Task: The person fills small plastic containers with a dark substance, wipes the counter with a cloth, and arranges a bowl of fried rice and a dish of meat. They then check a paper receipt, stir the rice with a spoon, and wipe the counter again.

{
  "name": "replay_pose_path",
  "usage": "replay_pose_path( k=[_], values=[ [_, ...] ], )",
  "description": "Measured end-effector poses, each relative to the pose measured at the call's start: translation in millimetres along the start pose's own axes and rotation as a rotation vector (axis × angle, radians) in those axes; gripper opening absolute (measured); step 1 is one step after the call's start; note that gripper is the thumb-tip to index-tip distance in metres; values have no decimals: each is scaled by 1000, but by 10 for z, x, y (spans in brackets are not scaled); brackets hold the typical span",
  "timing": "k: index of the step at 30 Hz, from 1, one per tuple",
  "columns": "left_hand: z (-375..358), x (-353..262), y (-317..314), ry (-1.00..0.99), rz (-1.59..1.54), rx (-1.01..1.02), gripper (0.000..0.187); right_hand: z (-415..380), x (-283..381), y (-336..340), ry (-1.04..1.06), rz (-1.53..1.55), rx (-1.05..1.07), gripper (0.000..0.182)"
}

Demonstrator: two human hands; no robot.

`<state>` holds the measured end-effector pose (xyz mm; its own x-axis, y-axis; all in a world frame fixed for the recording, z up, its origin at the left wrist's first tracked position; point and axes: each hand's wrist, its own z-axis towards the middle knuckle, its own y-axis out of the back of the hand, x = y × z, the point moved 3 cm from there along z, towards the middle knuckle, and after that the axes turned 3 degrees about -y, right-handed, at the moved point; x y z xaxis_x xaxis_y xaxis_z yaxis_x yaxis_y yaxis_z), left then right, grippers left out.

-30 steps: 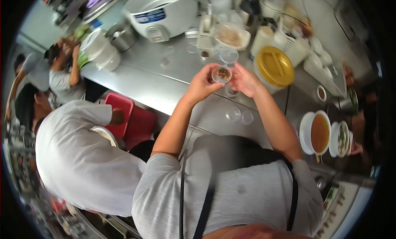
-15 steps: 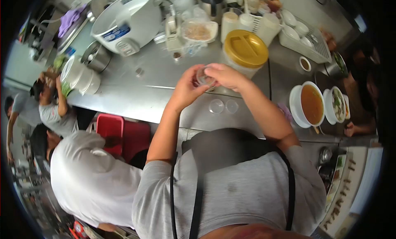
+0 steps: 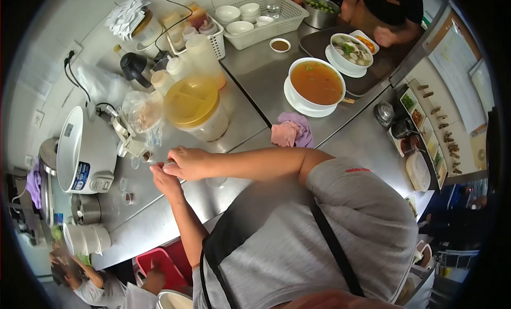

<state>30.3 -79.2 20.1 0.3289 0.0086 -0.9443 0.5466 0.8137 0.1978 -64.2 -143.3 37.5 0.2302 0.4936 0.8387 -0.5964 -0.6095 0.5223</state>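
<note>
Together, left hand [image 3: 167,182], right hand [image 3: 190,163] clamped on mostly hidden plastic cup [image 3: 169,162], smooth steel counter [image 3: 145,203] below.

Cooker [image 3: 88,149]: blue label [image 3: 82,176] on its front with pale print, too small to read
Cooker panel [image 3: 102,182]: small marks, not legible
Right sleeve [image 3: 367,184]: a short line of red lettering [image 3: 357,170], seen at a slant, letters too small to make out for certain
Co-worker's dark top [image 3: 396,10]: small orange patch [image 3: 393,1], any wording on it unreadable
Wall sheets [image 3: 462,69]: pale paper on a board at the right, faint marks that cannot be read
Paper slips [image 3: 126,17]: bunched at the upper left, any writing too blurred to read
Readable words or numbers: none
</note>
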Motion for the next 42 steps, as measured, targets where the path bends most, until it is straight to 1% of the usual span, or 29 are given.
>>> replay_pose_path(
  k=[2,3,5,6,9,11,12,13,14,15,16,18,20,21,24,25,26,28,29,32,33,35,38,41,42],
  values=[
    [10,-37,5,-26,19,37,49,-16,99,114,-54,-35,72,34],
    [43,-1,0,-49,-10,33,49,-3,106,125,-12,-36,51,34],
    [76,40,4,5,-54,43,48,27,107,137,70,-41,14,36],
    [73,25,6,34,-76,44,47,39,85,141,71,-33,6,36],
    [31,-110,14,-95,246,50,39,82,35,71,48,15,12,36],
    [130,84,40,-169,366,89,31,159,-68,-20,23,40,39,35],
    [169,177,46,-497,580,82,25,242,-151,-87,25,45,58,35],
    [224,238,72,-529,601,178,21,306,-190,-87,42,53,129,34],
    [264,169,131,-98,292,213,18,385,-336,-140,-40,103,79,32],
    [302,93,172,303,-52,221,17,413,-365,-76,-52,115,25,30],
    [411,166,334,279,-46,112,22,463,-465,-74,-78,195,-32,36],
    [607,462,598,219,-45,-75,36,416,-422,60,-68,74,-29,32],
    [845,1136,844,32,153,-213,40,363,-420,45,-71,-31,17,31],
    [905,1375,959,-65,255,-281,42,349,-444,11,-80,-59,34,31],
    [891,1527,927,-127,623,-305,51,313,-571,-126,-89,-154,77,30],
    [911,1572,859,-102,670,-337,61,299,-619,-154,-83,-197,89,30],
    [928,1632,800,-45,697,-302,63,291,-652,-183,-81,-241,98,29],
    [893,1372,601,69,744,-225,66,304,-665,-195,-118,-253,75,27],
    [924,1405,518,91,759,-225,71,315,-653,-184,-124,-265,70,27],
    [918,1175,316,205,958,-260,71,336,-663,-181,-162,-264,52,26],
    [934,1179,295,225,978,-272,70,353,-670,-179,-176,-257,42,26],
    [966,1205,236,264,1015,-292,68,375,-730,-217,-172,-274,16,26],
    [1007,1280,304,297,929,-278,66,384,-749,-222,-209,-275,20,27],
    [974,1393,386,138,854,-335,57,383,-694,-182,-238,-227,68,28],
    [958,1452,433,78,705,-328,53,390,-675,-168,-240,-206,88,28]
  ],
)
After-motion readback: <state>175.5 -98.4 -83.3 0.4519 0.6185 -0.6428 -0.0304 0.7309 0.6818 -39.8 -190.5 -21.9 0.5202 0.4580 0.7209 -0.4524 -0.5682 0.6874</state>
